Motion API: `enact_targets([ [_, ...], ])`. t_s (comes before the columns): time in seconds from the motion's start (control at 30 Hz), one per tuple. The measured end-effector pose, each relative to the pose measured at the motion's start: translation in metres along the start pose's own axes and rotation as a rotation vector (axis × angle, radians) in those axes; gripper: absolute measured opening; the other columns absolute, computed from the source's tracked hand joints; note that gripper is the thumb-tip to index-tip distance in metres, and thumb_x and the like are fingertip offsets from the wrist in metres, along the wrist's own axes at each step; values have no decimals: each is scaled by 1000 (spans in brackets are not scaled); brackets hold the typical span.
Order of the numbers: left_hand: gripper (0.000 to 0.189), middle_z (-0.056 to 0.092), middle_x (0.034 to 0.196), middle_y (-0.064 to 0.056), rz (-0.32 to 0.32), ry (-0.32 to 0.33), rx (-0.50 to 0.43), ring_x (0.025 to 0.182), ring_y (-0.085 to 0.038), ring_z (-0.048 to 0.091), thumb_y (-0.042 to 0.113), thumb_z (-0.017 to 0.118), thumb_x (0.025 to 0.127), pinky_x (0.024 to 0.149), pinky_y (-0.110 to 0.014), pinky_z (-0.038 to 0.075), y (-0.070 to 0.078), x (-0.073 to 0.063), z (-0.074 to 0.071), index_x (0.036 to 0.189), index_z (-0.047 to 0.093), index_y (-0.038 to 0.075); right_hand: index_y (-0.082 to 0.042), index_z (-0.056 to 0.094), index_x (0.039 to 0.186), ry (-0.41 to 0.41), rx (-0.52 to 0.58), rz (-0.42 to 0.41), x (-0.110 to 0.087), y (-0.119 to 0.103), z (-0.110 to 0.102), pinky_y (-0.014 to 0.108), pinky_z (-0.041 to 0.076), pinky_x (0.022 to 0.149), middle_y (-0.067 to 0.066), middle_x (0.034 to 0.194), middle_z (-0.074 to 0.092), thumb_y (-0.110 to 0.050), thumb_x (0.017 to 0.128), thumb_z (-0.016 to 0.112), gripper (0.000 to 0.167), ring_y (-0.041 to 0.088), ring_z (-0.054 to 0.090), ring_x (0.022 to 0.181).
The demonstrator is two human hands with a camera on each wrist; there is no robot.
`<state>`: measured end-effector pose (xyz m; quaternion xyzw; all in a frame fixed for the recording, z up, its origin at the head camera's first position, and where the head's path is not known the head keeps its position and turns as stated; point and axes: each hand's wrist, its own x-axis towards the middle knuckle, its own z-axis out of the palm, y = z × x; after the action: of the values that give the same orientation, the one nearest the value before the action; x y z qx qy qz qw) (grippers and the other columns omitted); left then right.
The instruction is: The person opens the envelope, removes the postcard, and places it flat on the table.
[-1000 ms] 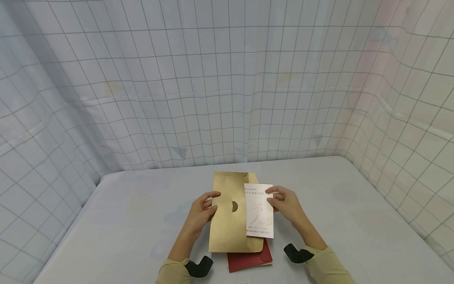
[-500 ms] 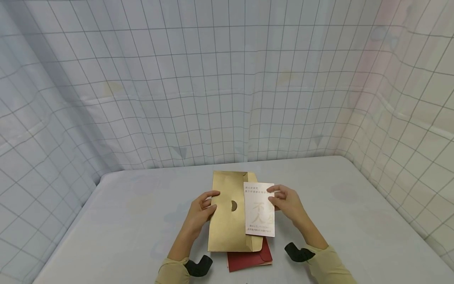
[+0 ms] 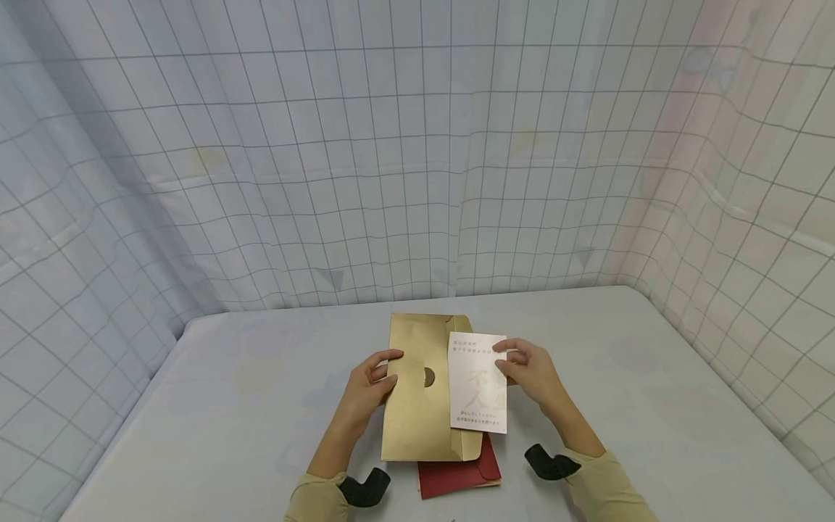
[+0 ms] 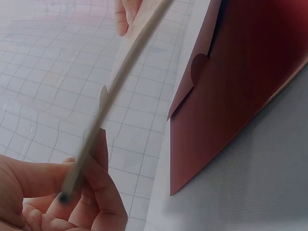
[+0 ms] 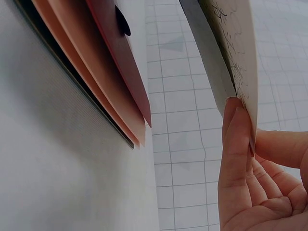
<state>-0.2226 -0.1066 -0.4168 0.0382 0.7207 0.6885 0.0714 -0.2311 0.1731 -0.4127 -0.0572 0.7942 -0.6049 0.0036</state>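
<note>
A gold envelope [image 3: 414, 417] with a half-round notch is held up above the table, its open side and flap to the right. My left hand [image 3: 367, 391] pinches its left edge between thumb and fingers; the left wrist view has the envelope [image 4: 108, 98] nearly edge-on. At the open side is a white card [image 3: 475, 406] with printed characters, its right edge pinched by my right hand [image 3: 531, 371]. Whether the card's left edge is still inside the envelope, I cannot tell. Handwriting shows on the pale sheet [image 5: 250, 57] in the right wrist view.
Below the gold envelope a red envelope [image 3: 453, 476] lies on the white-covered table [image 3: 261, 406], partly hidden by it. Pinkish layers [image 5: 103, 91] show beneath the red one in the right wrist view. A grid-patterned curtain [image 3: 417, 181] surrounds the table's far side and flanks.
The white card has shifted slightly right and upward with my right hand, and more of its left margin shows. The gold envelope has drifted a little left with my left hand.
</note>
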Motion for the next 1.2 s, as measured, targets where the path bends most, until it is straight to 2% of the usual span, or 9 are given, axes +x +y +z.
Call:
enact_targets([
  [0.73,39,63,118,-24,8,39,11,76,-10,65,-5,48,92,64,-24,51,0,-1,-3,129,52,6,2,55,117,25,-22,29,-1,-3,-4,25,55,67,12,84,68,-7,89,59,29,10,61,68],
  [1.2,40,63,119,-23,13,76,19,78,-10,65,-6,49,90,64,-24,51,1,-1,-6,128,53,6,-1,57,116,60,-78,51,0,-2,-7,24,54,67,4,76,65,-7,89,59,28,9,58,68],
])
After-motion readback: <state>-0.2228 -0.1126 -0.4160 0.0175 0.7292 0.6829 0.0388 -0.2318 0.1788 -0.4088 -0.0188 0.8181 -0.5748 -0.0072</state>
